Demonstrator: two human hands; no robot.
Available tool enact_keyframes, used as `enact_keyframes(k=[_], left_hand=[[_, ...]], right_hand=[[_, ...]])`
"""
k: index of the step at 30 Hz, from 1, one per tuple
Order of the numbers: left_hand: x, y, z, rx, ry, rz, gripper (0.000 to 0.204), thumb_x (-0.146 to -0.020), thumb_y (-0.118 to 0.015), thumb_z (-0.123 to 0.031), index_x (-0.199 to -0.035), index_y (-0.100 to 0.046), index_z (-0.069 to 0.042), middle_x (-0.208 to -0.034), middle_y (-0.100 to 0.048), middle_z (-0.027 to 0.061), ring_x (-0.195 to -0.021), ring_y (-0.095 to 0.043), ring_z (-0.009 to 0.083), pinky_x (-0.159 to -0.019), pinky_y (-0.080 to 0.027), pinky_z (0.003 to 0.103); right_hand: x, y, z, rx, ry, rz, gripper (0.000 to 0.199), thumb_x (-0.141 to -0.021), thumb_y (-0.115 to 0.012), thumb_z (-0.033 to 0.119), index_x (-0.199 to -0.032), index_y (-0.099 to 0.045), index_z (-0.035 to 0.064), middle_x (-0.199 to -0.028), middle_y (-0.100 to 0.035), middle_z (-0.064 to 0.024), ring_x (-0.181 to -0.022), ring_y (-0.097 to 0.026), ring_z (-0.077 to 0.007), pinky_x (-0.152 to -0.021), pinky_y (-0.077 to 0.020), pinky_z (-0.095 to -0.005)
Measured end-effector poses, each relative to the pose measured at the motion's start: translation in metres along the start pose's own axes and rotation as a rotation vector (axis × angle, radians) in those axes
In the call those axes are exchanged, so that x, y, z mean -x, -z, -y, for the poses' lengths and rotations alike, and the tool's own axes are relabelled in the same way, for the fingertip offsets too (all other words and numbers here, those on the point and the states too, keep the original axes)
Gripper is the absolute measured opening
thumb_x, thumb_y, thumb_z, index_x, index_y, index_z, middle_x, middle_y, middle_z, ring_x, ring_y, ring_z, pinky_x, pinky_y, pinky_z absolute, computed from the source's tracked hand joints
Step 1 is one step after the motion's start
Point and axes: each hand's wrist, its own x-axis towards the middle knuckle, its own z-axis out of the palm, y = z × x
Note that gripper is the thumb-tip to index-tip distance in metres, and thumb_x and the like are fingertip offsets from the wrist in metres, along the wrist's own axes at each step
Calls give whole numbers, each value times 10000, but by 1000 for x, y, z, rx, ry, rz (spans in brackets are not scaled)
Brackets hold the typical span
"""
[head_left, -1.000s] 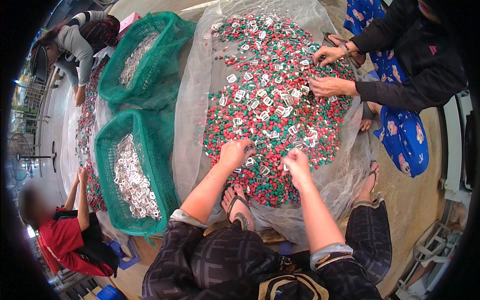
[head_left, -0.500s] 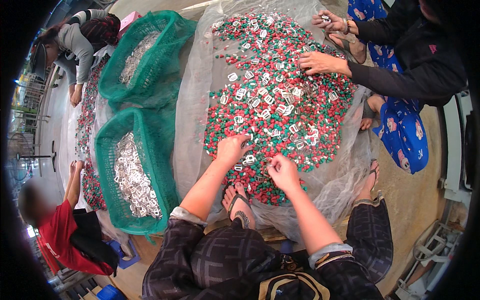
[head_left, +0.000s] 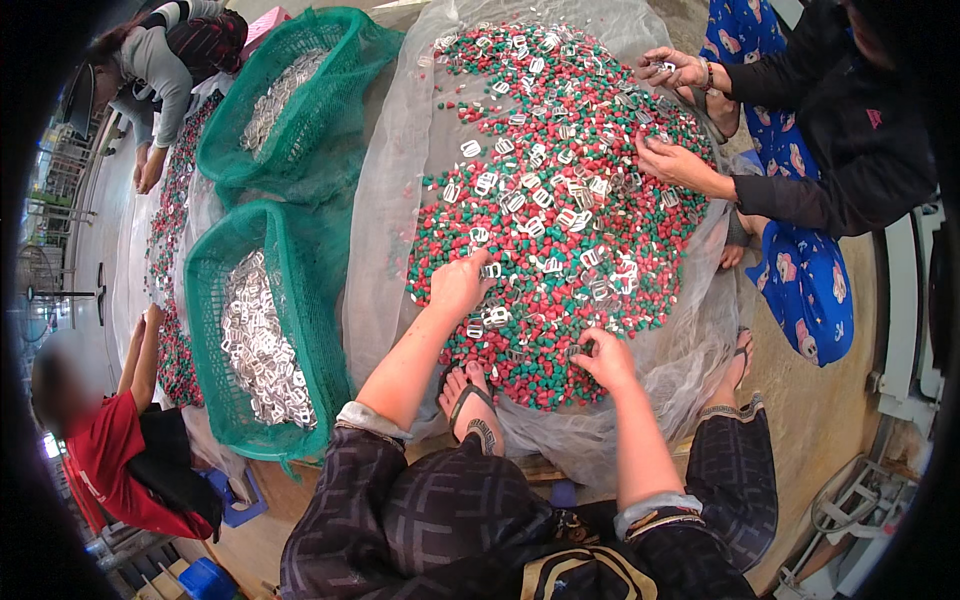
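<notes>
Spreading across the middle: a big heap of red and green beads (head_left: 610, 215) mixed with small silvery clips (head_left: 530, 195), all lying on a pale see-through mesh sheet (head_left: 390, 180); near edge of the sheet bunching up and hiding whatever's under it. Sitting to the left: two green net bags (head_left: 320, 290), both holding only silvery clips, the far one partly cut off by the curved rim.

Reaching in from the far right: a dark-sleeved person's two hands, face out of frame. Crouching far left and near left: two more people, too dim and squashed at the edge to read what they're handling.

Resting on the near-left part of the heap: left hand (head_left: 460, 283), fingers curled down onto the beads, grip hidden underneath, so can't tell if anything's in it. Hovering at the near edge: right hand (head_left: 605, 360), fingertips pinching one small clip (head_left: 580, 350), hard to make out clearly. Poking out between the forearms: a sandalled foot (head_left: 470, 400).
</notes>
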Motion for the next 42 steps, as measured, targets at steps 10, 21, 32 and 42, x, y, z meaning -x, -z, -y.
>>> enact_keyframes(k=[10,21,32,42], left_hand=[[-2,4,21,622,169,-119,130,-773,-638,-205,-845,-614,-99,-665,-617,79,-614,-607,228,-533,-449,346],[31,10,50,1070,195,10,229,-724,-697,-226,-839,-612,-47,-722,-593,24,-639,-549,145,-604,-453,289],[47,8,70,1382,383,231,257,-774,-620,-240,-931,-633,-36,-758,-616,63,-594,-535,128,-525,-431,261],[18,-13,57,421,174,-260,287,-716,-491,2,-951,-649,-43,-949,-617,190,-884,-605,322,-817,-470,380]], right_hand=[[-28,-9,-10,-545,58,38,135,-678,-622,63,-677,-488,83,-636,-579,-31,-610,-575,-141,-492,-413,-270],[0,-19,85,-314,60,228,196,-732,-639,166,-900,-574,90,-724,-598,-55,-630,-589,-184,-568,-487,-322],[12,-53,77,151,314,-24,171,-690,-678,187,-792,-598,75,-821,-593,-100,-803,-604,-270,-663,-487,-398],[-9,-11,74,-1334,-139,305,24,-771,-523,62,-754,-531,78,-802,-634,-108,-622,-614,-177,-455,-477,-258]])
